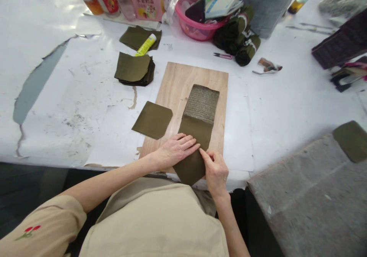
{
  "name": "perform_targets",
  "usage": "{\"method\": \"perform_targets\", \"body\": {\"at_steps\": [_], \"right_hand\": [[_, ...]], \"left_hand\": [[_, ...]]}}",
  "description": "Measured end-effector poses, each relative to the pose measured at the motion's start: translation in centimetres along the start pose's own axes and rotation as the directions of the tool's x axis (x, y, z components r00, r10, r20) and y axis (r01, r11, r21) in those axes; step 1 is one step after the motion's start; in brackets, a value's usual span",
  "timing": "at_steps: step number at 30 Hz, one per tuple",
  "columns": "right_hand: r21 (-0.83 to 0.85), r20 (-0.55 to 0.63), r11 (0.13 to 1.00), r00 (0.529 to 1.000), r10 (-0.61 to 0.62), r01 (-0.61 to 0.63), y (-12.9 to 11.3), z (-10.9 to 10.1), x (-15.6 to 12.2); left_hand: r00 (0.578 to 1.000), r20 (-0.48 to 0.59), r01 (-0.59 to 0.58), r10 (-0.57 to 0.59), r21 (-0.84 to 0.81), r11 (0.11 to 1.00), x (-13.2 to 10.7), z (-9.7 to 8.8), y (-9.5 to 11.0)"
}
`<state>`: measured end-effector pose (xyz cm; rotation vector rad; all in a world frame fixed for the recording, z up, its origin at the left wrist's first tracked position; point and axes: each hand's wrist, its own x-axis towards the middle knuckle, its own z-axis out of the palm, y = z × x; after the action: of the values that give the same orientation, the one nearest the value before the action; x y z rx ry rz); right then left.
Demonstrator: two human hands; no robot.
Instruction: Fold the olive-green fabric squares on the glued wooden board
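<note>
An olive-green fabric piece [190,169] lies near the board's front edge, its near corner pointing at my body. My left hand [176,150] rests flat on it, fingers stretched out. At its right edge, my right hand [216,171] has thumb and forefinger pinched at the cloth, close to my left fingertips. Just beyond is more olive cloth [197,129], partly covered by my left fingers; whether it joins the nearer piece I cannot tell. A ribbed greyish patch [202,102] adjoins its far end. All this lies on a wooden board [174,79]. Another olive piece [153,119] overlaps the board's left edge.
Olive fabric stacks [133,67] and a yellow glue stick [145,44] lie back left. Behind are a pink basket [195,31], dark rolled fabric [243,54] and small pink-handled snips [223,56]. A grey slab [309,196] bearing an olive piece [351,140] stands at right.
</note>
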<state>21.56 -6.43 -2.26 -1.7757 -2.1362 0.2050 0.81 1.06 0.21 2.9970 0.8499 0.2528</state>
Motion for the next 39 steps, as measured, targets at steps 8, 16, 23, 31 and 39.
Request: {"method": "perform_targets", "body": {"at_steps": [8,16,23,31,39], "right_hand": [[0.033,-0.02,0.999,1.0,0.006,-0.006,0.2,-0.5,-0.5],[0.031,-0.02,1.0,1.0,-0.001,0.002,0.7,-0.9,-1.1],[-0.005,-0.016,1.0,1.0,0.0,0.0,0.6,-1.1,-1.4],[0.006,-0.032,1.0,0.999,0.027,-0.027,0.6,-1.6,-1.9],[0.079,-0.042,0.997,0.999,0.027,-0.023,1.2,-1.5,-2.5]], "left_hand": [[0.999,-0.009,-0.046,0.046,-0.006,0.999,0.3,0.8,0.3],[0.999,-0.007,-0.048,0.047,-0.055,0.997,0.6,0.1,0.2],[0.997,-0.012,-0.077,0.077,-0.044,0.996,0.6,0.0,0.5],[0.993,0.054,-0.107,0.109,-0.04,0.993,1.2,-0.3,0.7],[0.992,0.058,-0.111,0.115,-0.056,0.992,1.6,-0.5,0.8]]}}
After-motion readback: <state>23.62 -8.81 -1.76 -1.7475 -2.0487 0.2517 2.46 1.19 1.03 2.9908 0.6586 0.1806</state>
